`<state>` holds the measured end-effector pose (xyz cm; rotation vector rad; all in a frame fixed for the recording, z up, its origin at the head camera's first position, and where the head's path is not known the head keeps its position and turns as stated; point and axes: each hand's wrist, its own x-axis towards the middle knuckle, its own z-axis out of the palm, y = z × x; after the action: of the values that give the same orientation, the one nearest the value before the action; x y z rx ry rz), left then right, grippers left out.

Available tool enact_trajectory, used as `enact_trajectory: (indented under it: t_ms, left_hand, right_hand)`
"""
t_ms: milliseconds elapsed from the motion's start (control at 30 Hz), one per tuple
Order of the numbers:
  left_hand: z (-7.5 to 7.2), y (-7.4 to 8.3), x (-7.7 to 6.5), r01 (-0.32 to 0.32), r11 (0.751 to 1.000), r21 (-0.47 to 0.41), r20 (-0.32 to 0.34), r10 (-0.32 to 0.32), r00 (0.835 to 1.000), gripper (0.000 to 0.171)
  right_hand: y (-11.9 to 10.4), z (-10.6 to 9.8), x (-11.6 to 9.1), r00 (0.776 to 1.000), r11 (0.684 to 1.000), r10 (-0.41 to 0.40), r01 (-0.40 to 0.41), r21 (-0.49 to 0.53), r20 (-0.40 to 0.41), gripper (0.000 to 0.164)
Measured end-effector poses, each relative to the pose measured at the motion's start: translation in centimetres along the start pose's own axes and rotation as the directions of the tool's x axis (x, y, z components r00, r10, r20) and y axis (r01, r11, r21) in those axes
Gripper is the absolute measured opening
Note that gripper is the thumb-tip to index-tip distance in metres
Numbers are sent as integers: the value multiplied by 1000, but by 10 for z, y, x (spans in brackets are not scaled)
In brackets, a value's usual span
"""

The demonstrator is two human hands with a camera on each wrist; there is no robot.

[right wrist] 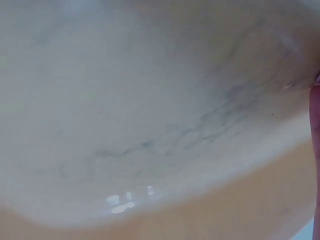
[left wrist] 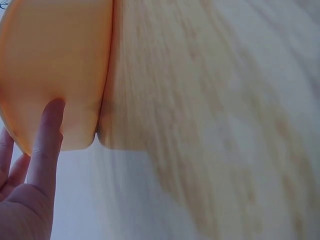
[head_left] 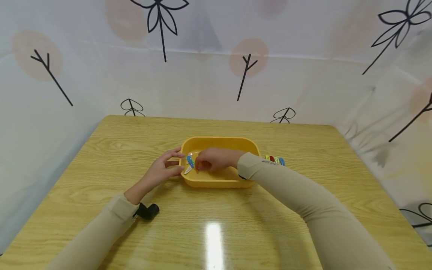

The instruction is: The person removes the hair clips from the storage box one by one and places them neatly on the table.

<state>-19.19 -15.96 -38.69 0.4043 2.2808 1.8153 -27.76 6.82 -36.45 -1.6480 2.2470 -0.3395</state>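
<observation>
A yellow plastic basin (head_left: 221, 183) stands on the table. My left hand (head_left: 163, 167) holds its left end, with fingertips over the rim; in the left wrist view one finger (left wrist: 46, 145) lies against the basin's outer wall (left wrist: 65, 60). Inside, at the left end, lie a few snap hair clips: a blue one (head_left: 189, 161) and a whitish one (head_left: 188, 170). My right hand (head_left: 216, 159) reaches into the basin beside them, its bent fingers pointing down at the floor. Whether anything is between those fingertips is hidden. The right wrist view is blurred, with one finger (right wrist: 315, 130) at its edge.
Several hair clips, including a red one (head_left: 271, 159) and a blue one (head_left: 282, 161), lie in a row right of the basin, partly behind my right sleeve (head_left: 297, 191). A black object (head_left: 148, 212) is at my left cuff. The wooden table (head_left: 189, 232) meets patterned cloth behind.
</observation>
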Motion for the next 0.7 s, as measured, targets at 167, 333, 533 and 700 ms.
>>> enact_trajectory:
  t_ms: [167, 333, 533, 700]
  left_hand:
    - [0, 0, 0, -2, 1000, -7, -4, 2, 1000, 42]
    - [0, 1, -1, -2, 1000, -8, 0, 2, 1000, 42]
    - [0, 3, -2, -2, 1000, 4, 11, 2, 1000, 42]
    - [1, 3, -2, -2, 1000, 1, 10, 2, 1000, 43]
  right_hand:
    - [-2, 1, 0, 999, 999, -40, 40, -30, -13, 14]
    - [-3, 1, -1, 999, 1000, 14, -13, 25, -33, 23]
    - [0, 1, -3, 995, 998, 55, -52, 41, -79, 26]
    - [1, -4, -6, 987, 995, 76, -66, 80, -140, 22]
